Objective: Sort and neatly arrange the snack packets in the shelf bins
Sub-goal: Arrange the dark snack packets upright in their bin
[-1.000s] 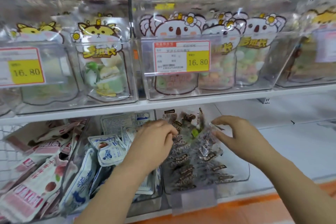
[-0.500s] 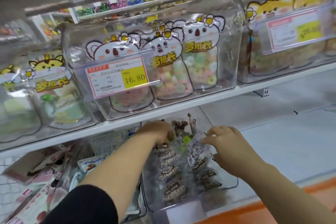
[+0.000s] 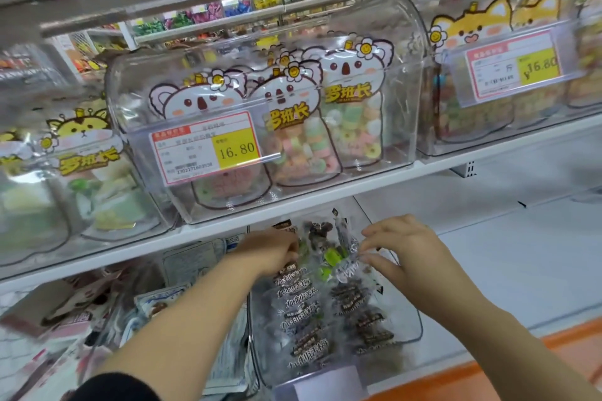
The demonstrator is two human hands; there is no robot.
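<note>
A clear bin (image 3: 408, 332) on the lower shelf holds several dark plum snack packets (image 3: 304, 312) in rows. At its back a few loose packets (image 3: 325, 239) stand up, some with green wrappers. My left hand (image 3: 267, 252) reaches into the back left of the bin, fingers curled on the top of a packet row. My right hand (image 3: 408, 257) is at the back right and pinches a small clear packet (image 3: 347, 265) between thumb and fingers.
Left of the bin lie white-blue packets (image 3: 224, 345) and pink packets (image 3: 65, 312). The shelf above carries clear lidded bins with koala bags (image 3: 286, 127) and a price tag (image 3: 205, 146). Bare white shelf (image 3: 521, 254) lies to the right, with an orange edge below.
The view has swung up and to the right. Both hands have reached deeper toward the back of the bin, and the right hand now pinches a small packet.
</note>
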